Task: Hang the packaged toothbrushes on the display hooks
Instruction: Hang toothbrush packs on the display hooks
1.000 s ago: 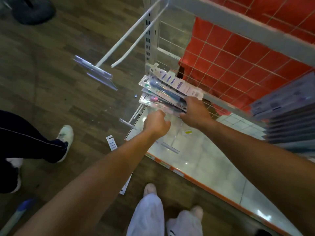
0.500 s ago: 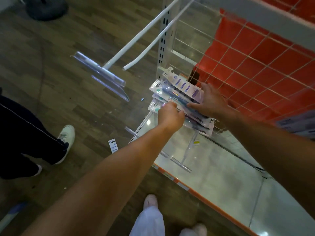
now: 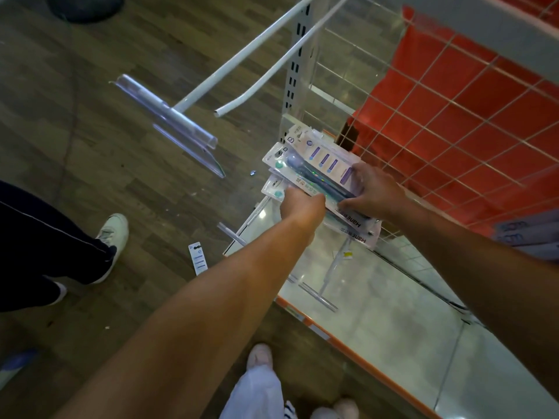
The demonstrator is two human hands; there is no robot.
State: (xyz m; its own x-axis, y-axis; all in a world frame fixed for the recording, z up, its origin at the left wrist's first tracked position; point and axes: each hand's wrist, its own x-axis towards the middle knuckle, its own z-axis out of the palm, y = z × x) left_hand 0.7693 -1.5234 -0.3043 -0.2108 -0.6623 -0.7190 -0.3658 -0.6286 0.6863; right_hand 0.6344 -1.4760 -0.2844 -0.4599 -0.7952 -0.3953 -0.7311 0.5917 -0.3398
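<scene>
wood floor (image 3: pixel 90 116) beside red wire rack (image 3: pixel 453 101), left hand (image 3: pixel 299 207) and right hand (image 3: pixel 375 195) both gripping stacked toothbrush packs (image 3: pixel 320 158)

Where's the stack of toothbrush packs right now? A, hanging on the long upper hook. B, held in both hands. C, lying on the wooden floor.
B: the left hand and right hand both grip the stack of toothbrush packs, below the bare upper hook.
</scene>
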